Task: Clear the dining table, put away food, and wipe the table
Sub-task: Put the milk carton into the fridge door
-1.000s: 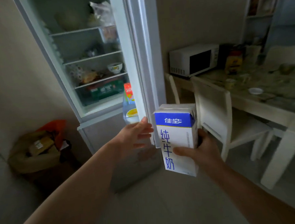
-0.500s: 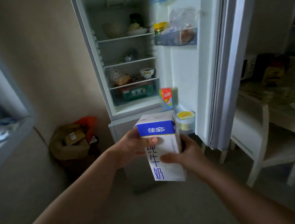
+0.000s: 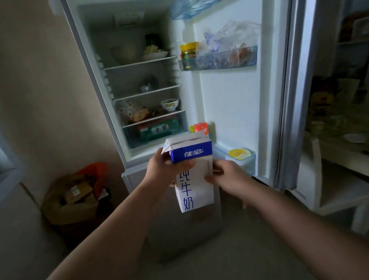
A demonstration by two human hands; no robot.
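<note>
The person is holding a white-and-blue cardboard milk carton upright with both hands, in the air in front of the open white fridge, below its lit shelves and above the floor. The left hand is gripping the carton's upper left side, its fingers curling over the front just under the blue band. The right hand is clasping the right edge lower down, thumb pressing on the front face and the other fingers wrapping behind.

Inside the fridge, a small white patterned bowl is sitting on the third glass shelf. The open fridge door is standing to the right. Its middle bin is carrying a yellow-lidded glass jar beside a crumpled clear plastic bag. A small red drink box is showing just behind the carton's top, and a round yellow-lidded tub is resting in the lowest door bin.

A brown paper bag is slumping on the floor left of the fridge. At the far right, a pale worktop is standing in dim blur.
</note>
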